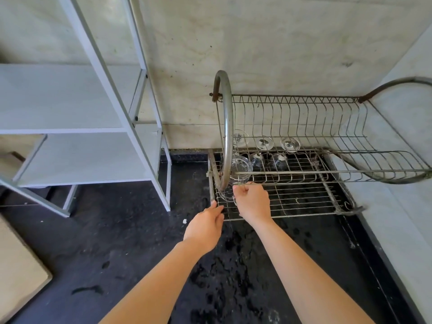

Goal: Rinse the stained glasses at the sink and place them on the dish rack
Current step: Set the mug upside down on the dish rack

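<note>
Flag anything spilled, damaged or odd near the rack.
Water is puddled and splashed over the dark counter in front of the dish rack. The rack's tube frame looks rusty at its top-left end.

White shelf unit (77, 157) stands on wet black counter (117, 242).

Clear glasses (242, 168), upside down, wire dish rack (292, 215) — lower tier, left
</note>
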`<action>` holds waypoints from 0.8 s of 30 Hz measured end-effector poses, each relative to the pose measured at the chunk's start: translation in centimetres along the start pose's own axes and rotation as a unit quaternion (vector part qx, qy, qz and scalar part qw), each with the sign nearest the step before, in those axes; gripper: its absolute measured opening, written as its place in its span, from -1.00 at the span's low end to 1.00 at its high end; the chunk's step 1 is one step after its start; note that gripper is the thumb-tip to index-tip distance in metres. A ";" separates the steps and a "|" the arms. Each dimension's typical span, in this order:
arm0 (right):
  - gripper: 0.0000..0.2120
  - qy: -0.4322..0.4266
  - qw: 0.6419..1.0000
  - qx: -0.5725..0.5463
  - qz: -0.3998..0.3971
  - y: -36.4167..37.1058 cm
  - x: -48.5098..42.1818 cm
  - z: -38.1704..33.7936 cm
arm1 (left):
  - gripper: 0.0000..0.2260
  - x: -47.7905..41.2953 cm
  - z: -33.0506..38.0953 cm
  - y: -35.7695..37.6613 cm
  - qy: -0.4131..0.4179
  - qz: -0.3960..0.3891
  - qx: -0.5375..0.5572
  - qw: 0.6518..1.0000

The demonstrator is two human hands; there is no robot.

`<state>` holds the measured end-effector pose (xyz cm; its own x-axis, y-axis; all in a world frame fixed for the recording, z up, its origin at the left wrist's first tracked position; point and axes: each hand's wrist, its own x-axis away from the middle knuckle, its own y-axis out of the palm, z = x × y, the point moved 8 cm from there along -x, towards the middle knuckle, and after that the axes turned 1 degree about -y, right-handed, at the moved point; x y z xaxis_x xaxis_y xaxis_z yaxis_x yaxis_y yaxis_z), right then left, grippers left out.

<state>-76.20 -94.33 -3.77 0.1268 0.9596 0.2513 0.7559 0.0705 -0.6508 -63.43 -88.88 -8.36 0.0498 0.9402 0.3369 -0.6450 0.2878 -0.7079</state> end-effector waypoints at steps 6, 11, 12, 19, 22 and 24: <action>-0.73 -0.006 0.999 0.042 0.004 -0.4 0.3 0.0 | -0.58 -0.1 0.1 -0.3 0.014 -0.043 -0.022 0.999; -0.69 -0.033 0.992 0.108 0.050 -1.9 2.0 -0.6 | -0.60 0.6 0.1 -1.9 0.007 0.006 0.006 1.000; -0.69 -0.042 0.990 0.119 0.058 -2.1 2.8 -0.8 | -0.61 1.0 0.1 -2.4 0.008 0.022 0.017 1.000; -0.80 -0.149 0.983 0.108 0.014 2.7 9.2 -4.9 | -0.68 7.6 -4.7 -7.1 -0.046 0.140 0.077 0.986; -0.81 -0.186 0.976 0.105 -0.048 7.9 12.8 -7.2 | -0.69 12.4 -9.5 -9.4 -0.097 0.179 0.091 0.975; -0.81 -0.203 0.968 0.112 -0.097 12.0 15.7 -8.7 | -0.69 16.3 -13.4 -11.1 -0.131 0.210 0.092 0.964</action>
<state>-59.59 -80.81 -1.44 -0.3007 0.9473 0.1110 0.5769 0.2733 -0.7698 -45.23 -74.37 -3.30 -0.4240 0.8819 0.2061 -0.6925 -0.1690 -0.7013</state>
